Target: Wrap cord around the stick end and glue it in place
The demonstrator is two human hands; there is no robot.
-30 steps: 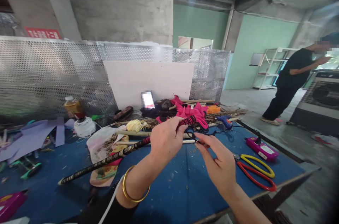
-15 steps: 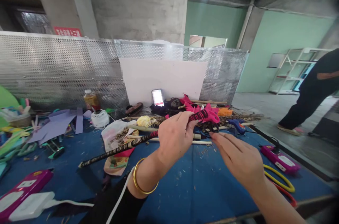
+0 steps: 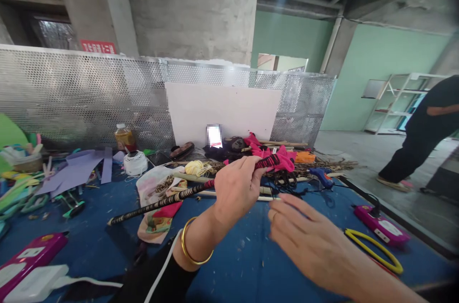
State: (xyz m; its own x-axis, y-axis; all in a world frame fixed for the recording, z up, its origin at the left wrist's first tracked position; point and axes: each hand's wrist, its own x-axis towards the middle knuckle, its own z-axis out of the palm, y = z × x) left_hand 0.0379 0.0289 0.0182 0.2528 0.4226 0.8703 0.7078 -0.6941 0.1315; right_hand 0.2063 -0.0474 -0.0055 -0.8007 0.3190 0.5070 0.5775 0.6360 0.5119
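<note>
Single head-worn view, forward and down, close over blue worktable [image 3: 89, 245].

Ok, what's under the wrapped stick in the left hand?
Beneath the wrapped stick held by the left hand lie a patterned cloth, a white bag and pale dowels on the blue table. The hand covers the dowels' middle.

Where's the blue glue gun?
Head view: the blue glue gun lies on the table, right of centre, just past the pink tip of the stick in the left hand.

Craft workshop: cluttered worktable [image 3: 251, 265], glue gun [image 3: 321, 176].
</note>
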